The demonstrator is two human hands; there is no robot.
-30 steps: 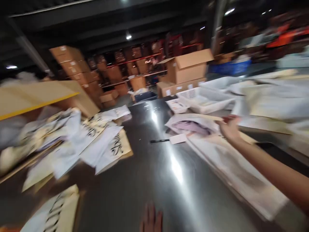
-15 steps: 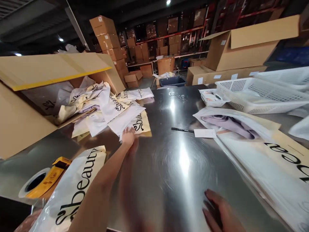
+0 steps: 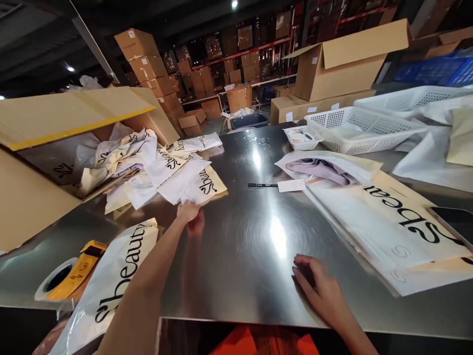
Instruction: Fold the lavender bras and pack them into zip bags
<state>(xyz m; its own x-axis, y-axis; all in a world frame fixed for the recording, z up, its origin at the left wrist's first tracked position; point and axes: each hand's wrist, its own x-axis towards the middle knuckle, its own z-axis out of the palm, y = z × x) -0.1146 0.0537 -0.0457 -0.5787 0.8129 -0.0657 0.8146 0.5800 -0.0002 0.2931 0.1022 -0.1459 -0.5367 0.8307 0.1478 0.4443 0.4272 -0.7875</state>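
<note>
Head view: left of centre, a bag [image 3: 203, 188] is touched by the left hand [image 3: 188, 212], its grip unclear. Overlapping bags [image 3: 181, 180] could be dragged along by a pull. Lower right, the right hand [image 3: 318, 286] is held empty, half-curled.

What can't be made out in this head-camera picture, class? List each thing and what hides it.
All in the head view:
Left cardboard box: back of its inside, hidden by printed bags.
Left hand: whether it grips anything; the hand covers its fingertips.
Bag lettered "beauty": part hidden by the left forearm.
Phone: cut off by the right edge.
White card: any writing too small.
</note>
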